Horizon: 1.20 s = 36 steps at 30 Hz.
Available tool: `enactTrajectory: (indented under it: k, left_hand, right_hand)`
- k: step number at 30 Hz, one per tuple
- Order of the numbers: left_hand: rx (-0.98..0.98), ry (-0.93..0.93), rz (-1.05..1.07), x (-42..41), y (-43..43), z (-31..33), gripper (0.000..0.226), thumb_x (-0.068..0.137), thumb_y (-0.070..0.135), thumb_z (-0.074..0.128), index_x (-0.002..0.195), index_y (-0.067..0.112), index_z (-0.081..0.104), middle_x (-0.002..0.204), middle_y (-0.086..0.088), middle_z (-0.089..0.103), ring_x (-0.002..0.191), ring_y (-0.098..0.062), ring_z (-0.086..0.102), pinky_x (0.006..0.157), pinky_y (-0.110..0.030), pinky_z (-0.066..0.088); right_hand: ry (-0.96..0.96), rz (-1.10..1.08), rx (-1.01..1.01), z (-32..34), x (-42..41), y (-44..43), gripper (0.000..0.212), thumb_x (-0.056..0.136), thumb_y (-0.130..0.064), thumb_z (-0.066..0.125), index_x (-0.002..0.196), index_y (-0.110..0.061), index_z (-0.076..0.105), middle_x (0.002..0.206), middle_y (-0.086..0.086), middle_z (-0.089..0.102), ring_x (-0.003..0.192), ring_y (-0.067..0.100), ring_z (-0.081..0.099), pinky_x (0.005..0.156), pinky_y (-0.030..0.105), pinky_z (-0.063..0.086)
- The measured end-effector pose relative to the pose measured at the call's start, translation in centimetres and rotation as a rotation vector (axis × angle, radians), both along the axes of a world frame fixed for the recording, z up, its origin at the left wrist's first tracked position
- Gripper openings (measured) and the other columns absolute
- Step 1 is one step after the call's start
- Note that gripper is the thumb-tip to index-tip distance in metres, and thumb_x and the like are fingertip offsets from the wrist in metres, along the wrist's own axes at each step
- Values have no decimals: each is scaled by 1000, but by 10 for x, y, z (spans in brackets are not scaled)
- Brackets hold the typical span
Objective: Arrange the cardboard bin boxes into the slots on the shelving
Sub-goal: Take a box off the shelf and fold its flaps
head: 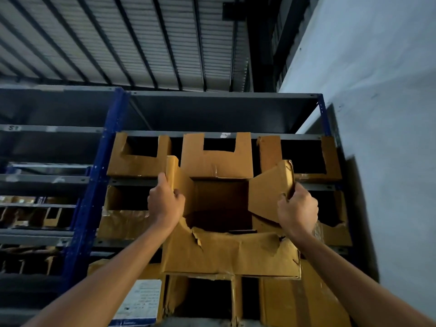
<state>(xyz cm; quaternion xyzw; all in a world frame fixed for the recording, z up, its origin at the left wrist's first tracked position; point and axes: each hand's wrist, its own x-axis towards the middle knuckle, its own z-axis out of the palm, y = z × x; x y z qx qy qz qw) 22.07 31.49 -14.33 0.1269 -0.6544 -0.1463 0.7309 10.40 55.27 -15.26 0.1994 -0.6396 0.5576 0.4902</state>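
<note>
Head view (the only view supplied).

Hazards from this position:
1. The front panel [231, 253] of the cardboard bin box [221, 208] is torn at both upper corners and creased. If you push by the flaps alone, expect the tears to run further or a flap to fold over.
2. The box sits in front of the middle slot of the second row of the shelving [101, 166], between the left neighbour box [122, 223] and the right neighbour box [335, 227]. If it enters skewed, its splayed side walls are likely to catch on those boxes and jam.
3. The box also overlaps the lower edge of the upper middle box [217, 161]. Lifting while pushing could dislodge that box.
4. It is unclear whether the base already rests on the shelf (the box's own front panel hides it). If it does not, releasing now would probably drop it.

Grip state:
- Your left hand [165, 204] is curled round the left flap [174, 171], thumb up along its outer face.
- Your right hand [298, 208] is clenched on the edge of the right flap [271, 185], which leans outward.
- Both hands hold cardboard only, and neither touches the shelving.
</note>
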Motion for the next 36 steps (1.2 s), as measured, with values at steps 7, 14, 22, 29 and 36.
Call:
enactTrajectory:
  k: [7, 14, 22, 29, 36]
  left_hand:
    - [53, -29, 12, 5, -10, 11, 26, 88, 6, 66, 109, 8, 50, 93, -15, 64, 72, -27, 68, 55, -32, 57]
    - [-112, -65, -30, -22, -21, -8, 60, 91, 11, 63, 143, 9, 32, 116, -16, 59, 96, -25, 67, 68, -28, 55]
    - [-871, -211, 258, -49, -35, -47, 58, 95, 57, 38, 129, 16, 61, 158, -20, 26, 149, -38, 13, 113, -68, 17]
    - [-1064, -446, 498, -91, -65, -77, 56, 99, 58, 36, 73, 24, 72, 73, 3, 72, 91, -17, 70, 108, -59, 33]
    - [-1007, -443, 533, -121, -109, -55, 68, 101, 61, 24, 64, 22, 65, 53, 5, 61, 54, -13, 60, 75, -37, 47]
  right_hand:
    - [-23, -21, 33, 9, -5, -5, 17, 90, -16, 61, 105, -8, 61, 93, 10, 66, 82, 30, 65, 68, 45, 58]
    - [-67, 3, 59, -3, -29, -23, 26, 94, -21, 62, 116, -7, 59, 102, 14, 68, 91, 33, 66, 70, 41, 55]
    - [-98, -64, 71, -2, -67, -53, 30, 93, -10, 57, 118, -7, 41, 113, 18, 59, 100, 42, 60, 70, 44, 46]
    - [-83, -49, 53, 6, -106, -86, 47, 93, -9, 56, 134, -6, 35, 125, 20, 53, 108, 42, 56, 79, 52, 49]
    - [187, -298, 496, -13, -136, -120, 80, 98, -49, 40, 155, -16, -6, 162, 14, -13, 149, 35, -7, 119, 56, 9]
